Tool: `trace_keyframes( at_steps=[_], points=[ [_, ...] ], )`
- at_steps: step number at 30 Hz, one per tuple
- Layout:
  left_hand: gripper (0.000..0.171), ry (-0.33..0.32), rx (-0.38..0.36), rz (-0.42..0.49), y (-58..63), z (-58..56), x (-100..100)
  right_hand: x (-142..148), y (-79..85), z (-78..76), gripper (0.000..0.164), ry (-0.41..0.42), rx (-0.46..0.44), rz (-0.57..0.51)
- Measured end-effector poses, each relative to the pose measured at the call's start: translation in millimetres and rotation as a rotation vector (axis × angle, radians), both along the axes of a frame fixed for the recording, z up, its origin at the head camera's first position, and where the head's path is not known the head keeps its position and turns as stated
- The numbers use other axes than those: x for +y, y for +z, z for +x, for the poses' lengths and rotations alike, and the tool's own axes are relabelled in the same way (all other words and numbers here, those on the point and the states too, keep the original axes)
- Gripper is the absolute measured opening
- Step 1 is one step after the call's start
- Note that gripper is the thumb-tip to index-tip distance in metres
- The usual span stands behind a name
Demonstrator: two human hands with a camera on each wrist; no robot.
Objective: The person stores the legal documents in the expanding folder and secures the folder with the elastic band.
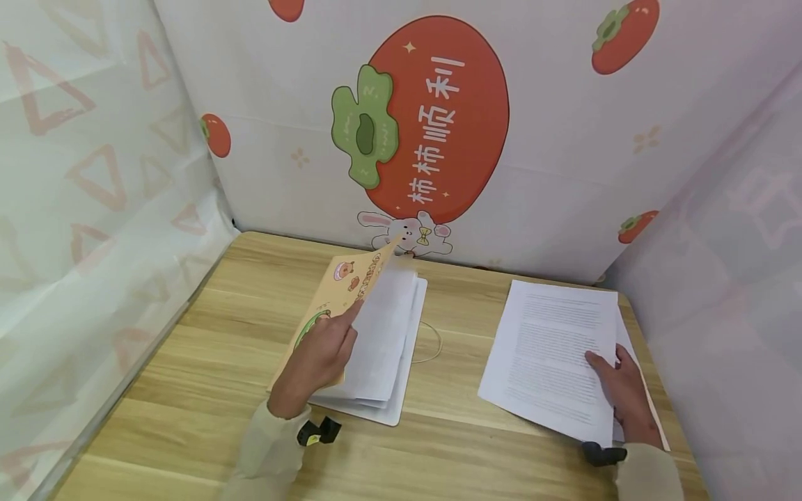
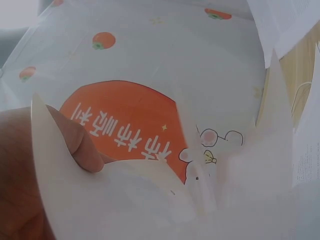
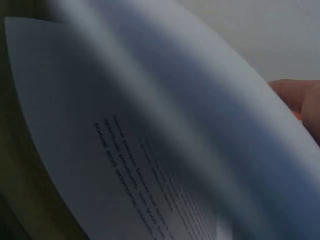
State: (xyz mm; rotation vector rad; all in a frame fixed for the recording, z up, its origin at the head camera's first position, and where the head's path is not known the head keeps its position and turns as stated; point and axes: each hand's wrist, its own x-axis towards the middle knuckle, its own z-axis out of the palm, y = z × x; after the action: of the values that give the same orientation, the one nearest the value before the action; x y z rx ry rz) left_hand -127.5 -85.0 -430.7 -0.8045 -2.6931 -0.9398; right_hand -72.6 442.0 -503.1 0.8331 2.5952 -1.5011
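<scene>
On the left of the head view lies a folder (image 1: 326, 292) with an orange cartoon-printed cover, its cover raised at a slant over white sheets (image 1: 382, 334). My left hand (image 1: 319, 351) grips that cover by its free edge; in the left wrist view the thumb (image 2: 90, 152) lies over the pale cover edge. At the right, my right hand (image 1: 626, 393) holds printed paper (image 1: 557, 355) by its right side, thumb on top. The right wrist view shows the paper bent up, with lines of print (image 3: 135, 175) on a sheet below; most of that hand is hidden there.
A thin elastic loop (image 1: 438, 341) sticks out from the folder's right side onto the wooden table (image 1: 457, 417). More paper (image 1: 633, 341) lies under the printed sheet, near the table's right edge. Patterned cloth walls (image 1: 282, 188) enclose the back and both sides.
</scene>
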Motion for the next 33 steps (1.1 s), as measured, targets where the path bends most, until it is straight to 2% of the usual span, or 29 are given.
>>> trace_keyframes(
  at_steps=[2, 5, 9, 12, 19, 22, 28, 33],
  points=[
    [0.049, 0.003, -0.001, 0.000, -0.1, 0.1, 0, -4, -2.4, 0.5, 0.077, -0.020, 0.035, -0.049],
    [0.049, 0.010, -0.005, -0.003, -0.5, 0.3, 0, -10, -5.0, 1.9, 0.073, -0.009, 0.049, -0.100],
    [0.050, 0.015, -0.015, -0.007, -0.5, 0.8, 0, -16, -5.6, 4.7, 0.068, 0.031, 0.047, -0.106],
    [0.050, 0.013, -0.016, -0.004, -0.1, 0.8, 0, -22, -4.9, 6.5, 0.066, 0.026, 0.072, -0.113],
    [0.050, 0.012, -0.017, 0.002, 0.5, 0.0, 0, -42, 0.7, 9.3, 0.054, -0.077, 0.226, -0.391],
    [0.050, 0.017, -0.022, -0.004, 0.5, 0.0, 0, -54, 3.8, 10.3, 0.051, -0.102, 0.249, -0.453],
    [0.050, 0.022, -0.031, -0.013, 1.0, 0.2, 0, -78, 8.2, 10.4, 0.050, -0.054, 0.309, -0.562],
    [0.049, 0.016, -0.022, -0.009, 1.7, 0.1, 0, -101, 14.9, 8.2, 0.052, 0.002, 0.348, -0.602]
  ],
)
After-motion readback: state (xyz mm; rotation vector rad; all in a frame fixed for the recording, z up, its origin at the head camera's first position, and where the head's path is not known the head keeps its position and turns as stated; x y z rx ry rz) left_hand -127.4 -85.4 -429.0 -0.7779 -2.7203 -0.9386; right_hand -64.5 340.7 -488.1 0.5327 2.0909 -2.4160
